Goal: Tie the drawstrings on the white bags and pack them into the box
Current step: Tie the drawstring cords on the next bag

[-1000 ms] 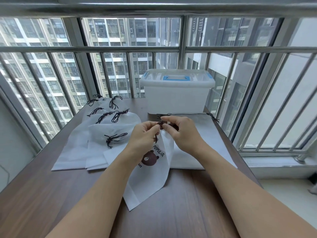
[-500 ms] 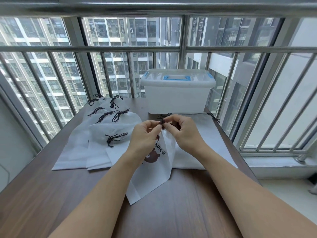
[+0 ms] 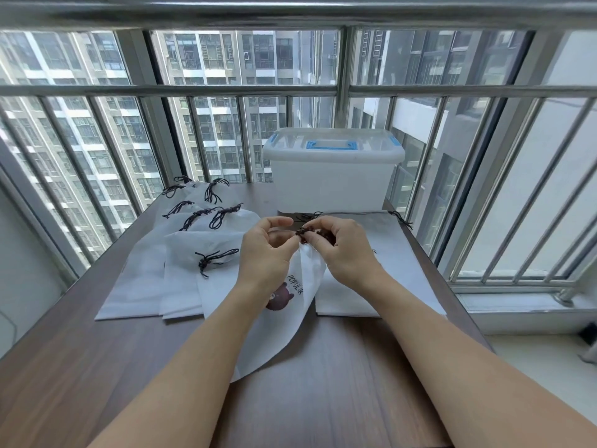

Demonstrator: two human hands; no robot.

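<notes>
Above the middle of the dark wood-grain table (image 3: 97, 367), both hands work at the gathered neck of one white bag (image 3: 284, 321). The left hand (image 3: 265, 253) pinches the dark drawstring (image 3: 302, 234) between thumb and forefinger, the other fingers loosely curled; the right hand (image 3: 345, 250) pinches the same cord from the other side, fingertips almost meeting the left's. The bag hangs from that pinch, thin, matte and slightly translucent, its lower corner trailing on the wood; a brown bear print and the word POPULAR show on its face.

Left of the hands, a fan of tied bags (image 3: 181, 253) lies flat and overlapping, each with a knotted black cord at its top, reaching close to the table's left edge. Right of the hands, a flat stack of untied bags (image 3: 387, 273) lies near the right edge, one cord end at its far right corner. Behind both, at the far edge, stands the box (image 3: 332, 182), frosted plastic with rounded corners, its lid on, with a blue handle and blue clips. Bare wood lies open along the near side under the forearms. Steel railing bars (image 3: 342, 88) close the far and right sides just past the table.
</notes>
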